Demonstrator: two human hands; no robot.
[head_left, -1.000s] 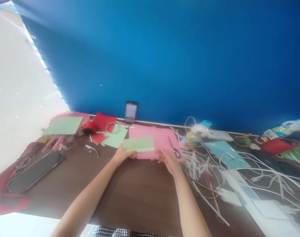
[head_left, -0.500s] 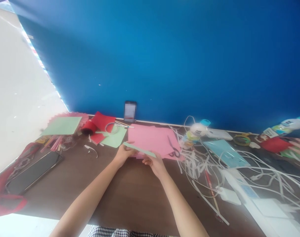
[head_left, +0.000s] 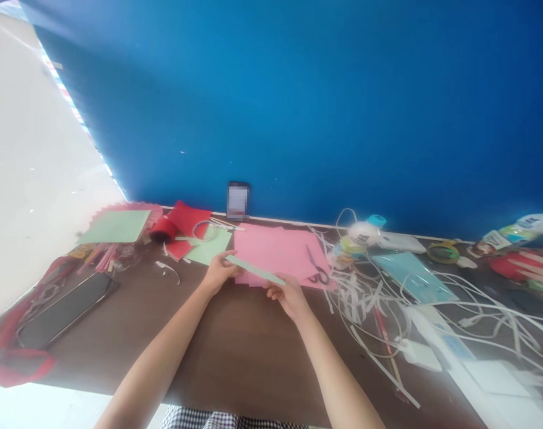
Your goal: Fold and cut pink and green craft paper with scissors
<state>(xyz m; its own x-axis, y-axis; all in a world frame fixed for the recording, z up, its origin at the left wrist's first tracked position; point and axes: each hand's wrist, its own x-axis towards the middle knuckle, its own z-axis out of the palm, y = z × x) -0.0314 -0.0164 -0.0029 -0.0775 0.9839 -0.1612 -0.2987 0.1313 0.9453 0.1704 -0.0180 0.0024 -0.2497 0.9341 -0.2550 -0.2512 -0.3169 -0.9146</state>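
Observation:
A narrow pale green paper strip (head_left: 256, 270) stretches between my two hands, above the near edge of the pink paper sheets (head_left: 275, 247). My left hand (head_left: 220, 272) pinches its left end, and my right hand (head_left: 289, 296) pinches the right end with fingers curled under. The strip slopes down to the right. Scissors (head_left: 317, 267) with dark handles lie on the right part of the pink sheets. Left of these sheets rests a light green sheet (head_left: 215, 247), partly under a clear ring-shaped roll.
At left are a black phone (head_left: 68, 311), a red ribbon roll (head_left: 164, 229) and red paper (head_left: 188, 217). To the right stand a glue bottle (head_left: 358, 238), tangled white cables and paper strips (head_left: 360, 301), and a power strip (head_left: 459, 351). Another person's hand (head_left: 537, 269) reaches in at far right.
My hands have moved slightly apart, and more of the green strip shows between them. The whole view has shifted a little. The other person's hand has moved over the red object.

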